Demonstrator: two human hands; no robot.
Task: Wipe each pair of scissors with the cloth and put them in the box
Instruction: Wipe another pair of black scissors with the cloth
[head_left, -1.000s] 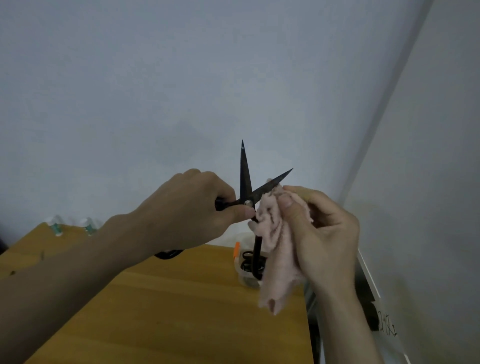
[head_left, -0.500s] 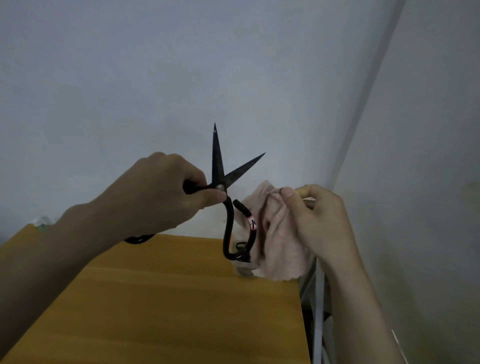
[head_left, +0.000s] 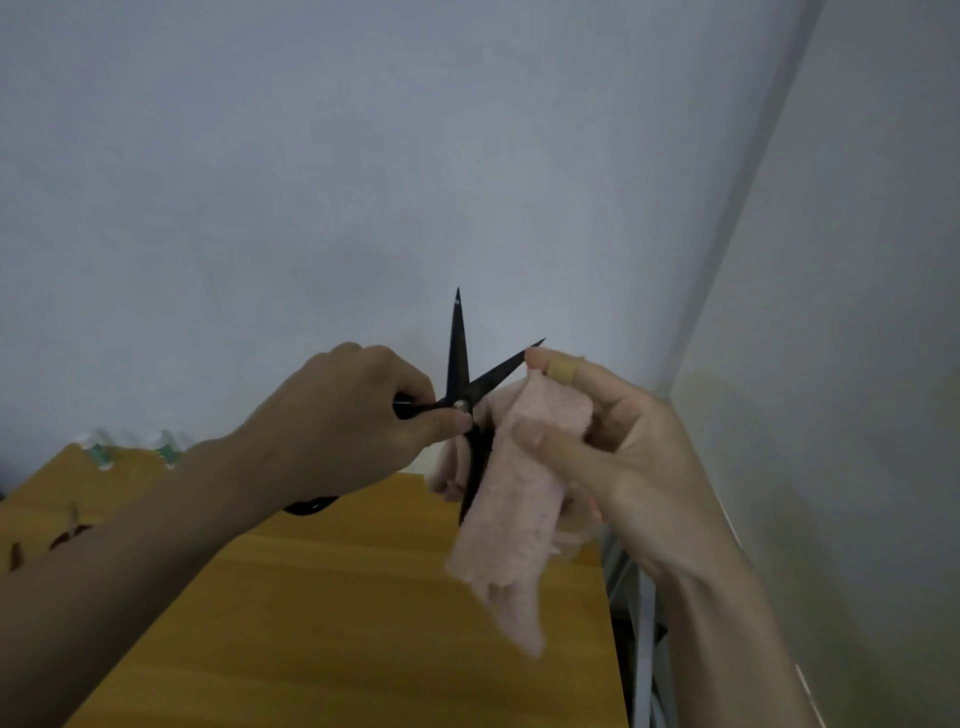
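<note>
I hold a pair of black scissors (head_left: 459, 358) up in front of the wall, blades spread apart and pointing upward. My left hand (head_left: 343, 421) grips one handle, thumb near the pivot screw. My right hand (head_left: 618, 447) holds a pink cloth (head_left: 511, 499), thumb and fingers pinching it around the right-hand blade near its tip. The cloth hangs down over the lower handle and hides most of it. The box is mostly hidden behind the cloth and my right hand.
A wooden table (head_left: 363, 623) lies below my hands, its right edge against a metal frame (head_left: 641, 623). Two small capped bottles (head_left: 135, 449) stand at the table's far left. Other small scissors (head_left: 67, 530) lie at the left edge.
My right hand brought the cloth back from beside the scissors onto the right blade and slid it up toward the tip. The camera view also shifted.
</note>
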